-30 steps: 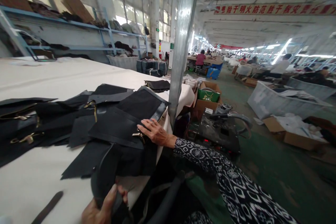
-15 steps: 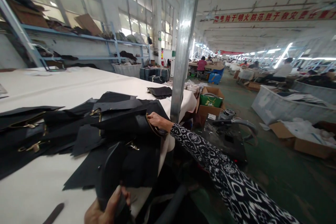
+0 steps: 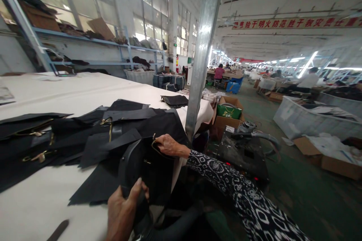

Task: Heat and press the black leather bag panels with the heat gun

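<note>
A black leather bag body (image 3: 144, 165) stands tilted at the near edge of the table, its top edge trimmed with a thin tan line. My left hand (image 3: 124, 211) grips its lower part from below. My right hand (image 3: 169, 146), in a black-and-white patterned sleeve, curls over its upper rim. Behind them, a heap of black leather panels (image 3: 85, 135) with brass zips and fittings lies on the table. The bag hides part of the heap, and its far side cannot be seen.
A white-covered table (image 3: 56, 94) holds a dark strap (image 3: 58, 230) and a separate black piece (image 3: 174, 100). A steel post (image 3: 204, 52) rises at its edge. To the right stand a dark machine (image 3: 243, 154), cardboard boxes (image 3: 227, 116) and a large white bin (image 3: 308, 120). Co-workers sit far off.
The bag body has come up and toward me from the heap. My right hand has moved left along its rim, and my left hand has risen with it.
</note>
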{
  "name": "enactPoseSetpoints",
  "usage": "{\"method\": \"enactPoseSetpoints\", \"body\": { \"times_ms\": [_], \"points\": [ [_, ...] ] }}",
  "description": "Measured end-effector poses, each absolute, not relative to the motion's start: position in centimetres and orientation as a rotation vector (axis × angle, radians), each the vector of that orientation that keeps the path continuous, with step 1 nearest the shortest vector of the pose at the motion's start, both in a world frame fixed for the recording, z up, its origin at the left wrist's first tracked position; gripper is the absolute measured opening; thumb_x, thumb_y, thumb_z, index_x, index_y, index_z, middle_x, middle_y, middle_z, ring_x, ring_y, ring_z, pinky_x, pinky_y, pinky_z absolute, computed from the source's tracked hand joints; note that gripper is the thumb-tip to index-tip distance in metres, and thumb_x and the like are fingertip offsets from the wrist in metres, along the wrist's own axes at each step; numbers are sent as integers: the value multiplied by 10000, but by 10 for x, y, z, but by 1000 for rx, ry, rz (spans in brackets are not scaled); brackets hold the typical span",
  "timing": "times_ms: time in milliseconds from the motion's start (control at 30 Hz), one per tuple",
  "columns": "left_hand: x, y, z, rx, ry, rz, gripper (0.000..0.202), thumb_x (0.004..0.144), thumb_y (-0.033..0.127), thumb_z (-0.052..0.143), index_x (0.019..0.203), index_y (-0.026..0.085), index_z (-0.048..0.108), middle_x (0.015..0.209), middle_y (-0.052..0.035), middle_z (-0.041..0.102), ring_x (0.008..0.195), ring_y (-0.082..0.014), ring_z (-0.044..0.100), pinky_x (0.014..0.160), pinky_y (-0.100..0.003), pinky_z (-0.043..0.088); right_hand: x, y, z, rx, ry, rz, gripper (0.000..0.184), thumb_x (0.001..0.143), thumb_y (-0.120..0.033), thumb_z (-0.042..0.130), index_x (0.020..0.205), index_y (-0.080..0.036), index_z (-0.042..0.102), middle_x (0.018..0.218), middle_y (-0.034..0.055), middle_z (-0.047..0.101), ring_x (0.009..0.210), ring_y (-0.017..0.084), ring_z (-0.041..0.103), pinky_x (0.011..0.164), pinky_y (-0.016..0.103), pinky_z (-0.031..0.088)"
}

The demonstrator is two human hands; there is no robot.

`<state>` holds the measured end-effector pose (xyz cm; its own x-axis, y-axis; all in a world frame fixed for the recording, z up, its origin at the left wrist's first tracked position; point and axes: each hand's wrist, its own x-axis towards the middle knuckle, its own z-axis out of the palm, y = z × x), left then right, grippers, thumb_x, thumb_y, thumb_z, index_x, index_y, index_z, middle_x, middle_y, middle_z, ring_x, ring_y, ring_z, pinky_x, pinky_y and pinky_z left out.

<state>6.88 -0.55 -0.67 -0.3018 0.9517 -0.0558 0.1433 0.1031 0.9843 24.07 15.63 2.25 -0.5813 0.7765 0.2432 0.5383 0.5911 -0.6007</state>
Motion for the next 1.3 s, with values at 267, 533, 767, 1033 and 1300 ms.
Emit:
{"method": "enactPoseSetpoints", "body": {
  "times_ms": [267,533,767,1033,1300],
  "points": [
    [60,-16,1,818,1703,1309,463,588,584,736,700,138,690,594,-91,706,536,-237,662,477,-308,527,244,134,6,-1057,-2409,445,272,851,-35,507,1001,-125,715,819,48,699,727,156,610,673,233,419],
    [60,-44,23,444,1772,1381,339,497,465,739,651,171,669,528,-44,665,485,-215,615,439,-309,515,245,54,-39,-654,-2691,-161,383,999,-317,522,1330,-140,599,1482,198,493,1246,296,560,1033,465,459],
    [58,-50,10,535,1854,1288,397,543,534,753,712,182,684,582,-25,676,527,-183,613,437,-261,500,298,68,-13,-1206,-1957,487,179,910,-172,617,1030,-90,723,1195,183,697,1136,239,652,983,359,492],
    [67,-48,6,577,1783,1129,484,481,566,761,741,164,685,548,-38,672,470,-218,608,398,-301,494,293,42,-31,-1276,-1876,839,195,951,-260,584,908,-135,728,757,40,725,651,139,682,607,215,484],
    [67,-49,-3,722,1745,1087,456,580,576,732,745,155,675,562,-46,673,448,-198,598,410,-292,491,232,84,-21,-1226,-2008,997,260,703,-238,817,908,-107,725,741,-18,600,649,107,518,600,217,391]
  ]
}}
